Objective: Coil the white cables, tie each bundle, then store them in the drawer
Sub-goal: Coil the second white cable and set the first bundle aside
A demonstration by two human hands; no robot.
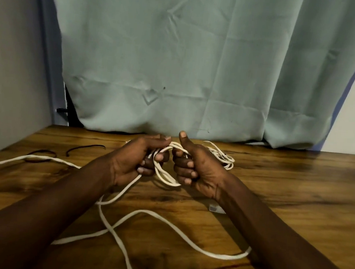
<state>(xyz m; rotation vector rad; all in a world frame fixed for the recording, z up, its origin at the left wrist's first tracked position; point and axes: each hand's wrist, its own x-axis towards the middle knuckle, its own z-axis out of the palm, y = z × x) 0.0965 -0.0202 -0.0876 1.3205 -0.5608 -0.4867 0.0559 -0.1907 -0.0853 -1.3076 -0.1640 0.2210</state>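
Wooden table (295,186) leaves open room to the right. White cable (145,211) sprawls across it and trails off the left edge; it looks light, limp and tangle-prone, best gathered at the loops. Left hand (132,160) and right hand (195,167) both clench those loops mid-table. Black ties (86,147) lie far left.

Cable (145,213) strewn on table (295,186), ties (84,148) far left, curtain (199,61) behind

Creased pale green fabric curtain (178,60) hangs behind a glossy brown wood-grain tabletop (295,186).
Its hem reaches the far edge; a plain grey wall (8,57) stands left.
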